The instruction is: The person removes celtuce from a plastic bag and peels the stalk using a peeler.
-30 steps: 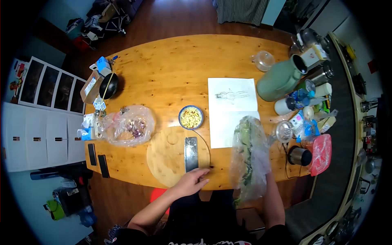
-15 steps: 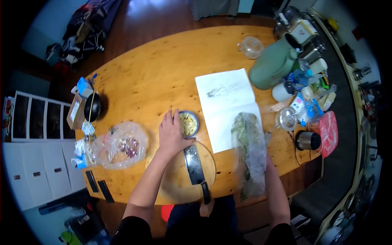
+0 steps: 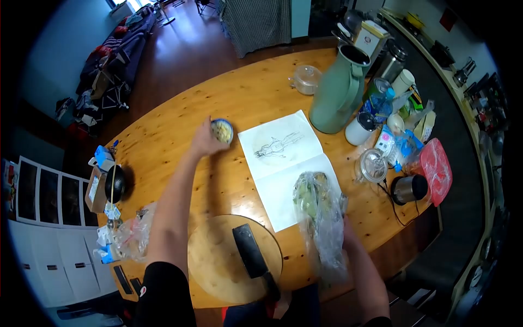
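Note:
Toward the far side of the wooden table point(image 3: 163, 141), my left hand point(image 3: 205, 139) grips the rim of a small blue-rimmed bowl point(image 3: 222, 131) of pale chopped pieces. A clear plastic bag point(image 3: 328, 240) with leafy greens hangs from my right hand point(image 3: 347, 222), whose fingers are mostly hidden behind it. The bag's upper part lies over an open sketchbook point(image 3: 289, 180) with a figure drawing. A cleaver point(image 3: 248, 250) rests on the round cutting board point(image 3: 210, 272) near the table's front edge.
A green jug point(image 3: 335, 92), jars, bottles and a red-pink wrapped container point(image 3: 436, 171) crowd the right side. On the left are a black bowl point(image 3: 115, 184), a cardboard box point(image 3: 96, 191), a plastic bag point(image 3: 133, 235) and two dark phones point(image 3: 121, 279).
My left hand has gone from beside the cleaver to the bowl, and the bowl has moved away toward the far left. My right hand still has the bag. The camera view has turned.

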The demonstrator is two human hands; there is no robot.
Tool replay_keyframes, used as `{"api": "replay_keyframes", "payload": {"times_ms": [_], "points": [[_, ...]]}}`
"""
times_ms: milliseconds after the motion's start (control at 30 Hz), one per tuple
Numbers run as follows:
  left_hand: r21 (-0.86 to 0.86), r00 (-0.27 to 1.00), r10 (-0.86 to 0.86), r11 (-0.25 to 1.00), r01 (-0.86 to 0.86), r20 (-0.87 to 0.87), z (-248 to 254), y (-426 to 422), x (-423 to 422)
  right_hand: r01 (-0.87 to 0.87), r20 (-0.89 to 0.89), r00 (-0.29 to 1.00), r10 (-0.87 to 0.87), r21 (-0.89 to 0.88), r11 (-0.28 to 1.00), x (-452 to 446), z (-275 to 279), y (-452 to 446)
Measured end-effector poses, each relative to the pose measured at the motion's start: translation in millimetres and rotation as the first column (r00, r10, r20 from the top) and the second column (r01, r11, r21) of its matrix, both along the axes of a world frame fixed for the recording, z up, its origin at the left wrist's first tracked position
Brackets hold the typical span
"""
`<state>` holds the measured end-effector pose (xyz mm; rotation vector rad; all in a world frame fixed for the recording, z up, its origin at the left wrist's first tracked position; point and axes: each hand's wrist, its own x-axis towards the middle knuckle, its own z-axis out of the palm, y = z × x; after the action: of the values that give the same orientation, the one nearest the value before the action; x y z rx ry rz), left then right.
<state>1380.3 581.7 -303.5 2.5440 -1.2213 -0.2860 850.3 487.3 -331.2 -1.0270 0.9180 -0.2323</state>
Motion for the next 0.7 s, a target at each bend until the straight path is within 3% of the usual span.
{"api": "replay_keyframes", "payload": {"times_ms": [67,167,267,300,367,400,467,533,567,633,700], "points": [[-0.068,0.997,-0.075,0.995,0.076,0.023,-17.7,-26.0,26.0,-0.061,-0.036,0.998,0.061,-0.019,0.998,1.8,10.9,-0.9],[0.098,0.963,-0.175,0.983,0.157,0.207,7.3,-41.0,14.5,-0.047,-0.037,0.998,0.045,-0.059,0.997,7.1,21.1,2.3],[-0.11,0.937,-0.167,0.972,0.209,0.307,14.4,-21.7,25.6,0.015,0.001,1.0,-0.015,-0.073,0.997,13.0,39.6,15.4],[-0.076,0.932,-0.194,0.971,0.227,0.306,23.4,-6.9,20.3,0.036,0.022,0.999,-0.035,-0.074,0.997,15.8,39.2,19.5],[-0.021,0.917,-0.256,0.961,0.275,0.306,45.0,33.9,-4.8,-0.082,0.021,0.995,0.095,-0.335,0.938,7.1,11.0,13.8],[0.005,0.916,-0.299,0.951,0.309,0.269,56.1,55.4,-17.6,-0.125,0.004,0.99,0.143,-0.465,0.877,2.0,-3.3,11.5],[0.042,0.891,-0.417,0.908,0.417,0.18,74.2,96.0,-52.7,-0.012,0.16,0.982,0.095,-0.455,0.891,-3.1,-25.0,9.3],[0.043,0.853,-0.518,0.856,0.516,0.071,94.4,136.7,-102.2,-0.02,0.032,0.999,0.043,-0.521,0.853,-9.0,-44.8,0.4],[0.005,0.828,-0.56,0.829,0.56,0.031,102.7,160.4,-127.3,0.011,0.029,0.999,0.016,-0.746,0.666,-10.8,-59.6,-8.5],[-0.076,0.772,-0.633,0.773,0.629,-0.057,106.3,221.0,-178.6,-0.094,-0.23,0.941,-0.247,-0.883,0.461,-16.2,-29.6,0.3],[-0.122,0.702,-0.704,0.71,0.693,-0.108,117.0,290.6,-227.6,0.044,-0.213,0.902,-0.375,-0.819,0.572,-32.4,12.3,14.3]]}}
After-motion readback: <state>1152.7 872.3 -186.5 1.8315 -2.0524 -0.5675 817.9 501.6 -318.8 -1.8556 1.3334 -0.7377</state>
